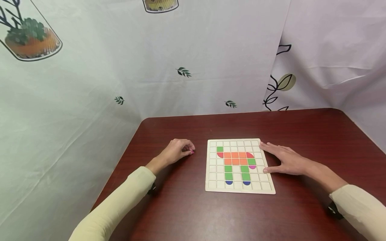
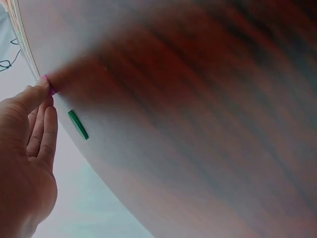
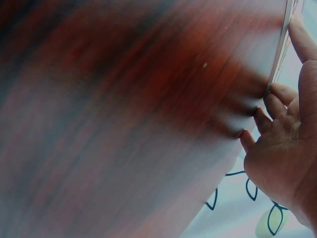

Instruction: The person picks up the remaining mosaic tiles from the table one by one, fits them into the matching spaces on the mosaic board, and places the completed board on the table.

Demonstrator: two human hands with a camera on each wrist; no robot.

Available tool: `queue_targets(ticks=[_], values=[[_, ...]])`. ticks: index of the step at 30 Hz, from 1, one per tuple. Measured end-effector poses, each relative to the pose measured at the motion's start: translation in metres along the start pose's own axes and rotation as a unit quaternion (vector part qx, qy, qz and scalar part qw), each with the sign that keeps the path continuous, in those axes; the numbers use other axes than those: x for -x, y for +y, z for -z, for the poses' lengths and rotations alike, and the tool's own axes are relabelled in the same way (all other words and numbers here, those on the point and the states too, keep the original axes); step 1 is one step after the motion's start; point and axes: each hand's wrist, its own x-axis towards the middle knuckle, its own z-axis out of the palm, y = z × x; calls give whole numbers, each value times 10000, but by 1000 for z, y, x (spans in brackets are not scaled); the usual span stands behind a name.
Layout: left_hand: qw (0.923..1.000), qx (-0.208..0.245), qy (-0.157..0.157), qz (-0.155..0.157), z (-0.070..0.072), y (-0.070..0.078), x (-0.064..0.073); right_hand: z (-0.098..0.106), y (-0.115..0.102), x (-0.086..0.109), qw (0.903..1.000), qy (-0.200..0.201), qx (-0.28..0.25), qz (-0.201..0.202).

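Observation:
My left hand (image 1: 176, 151) is left of the board, pinching a small magenta piece (image 2: 48, 85) between thumb and fingertips. On the tabletop beside it, a green piece (image 2: 78, 125) shows in the left wrist view; the head view does not show it. A square cream grid board (image 1: 217, 185) lies flat, bearing an animal-like figure of coloured tiles: orange squares (image 1: 235, 158), green squares (image 1: 228, 176), red rounded corners (image 1: 250, 155), blue half-rounds (image 1: 246, 183) and a magenta half-round (image 1: 252, 167). My right hand (image 1: 289, 161) rests with extended fingers at the board's right edge.
The dark red-brown wooden table (image 1: 187, 211) has rounded far corners. Behind it hangs a pale cloth (image 1: 205, 90) printed with leaves and potted plants, which also covers the left and right sides.

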Motion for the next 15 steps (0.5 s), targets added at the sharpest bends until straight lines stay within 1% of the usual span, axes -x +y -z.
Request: queue_targets(ticks=[4,9,15], values=[[9999,0,15,-121,0,0,-3,0,0,0,10000,16,3,4],[9996,6,124,-258,3,3,-10,0,0,0,10000,12,-18,-19],[9994,-55,161,-308,7,8,-20,-1,1,-1,10000,-20,-12,-42]])
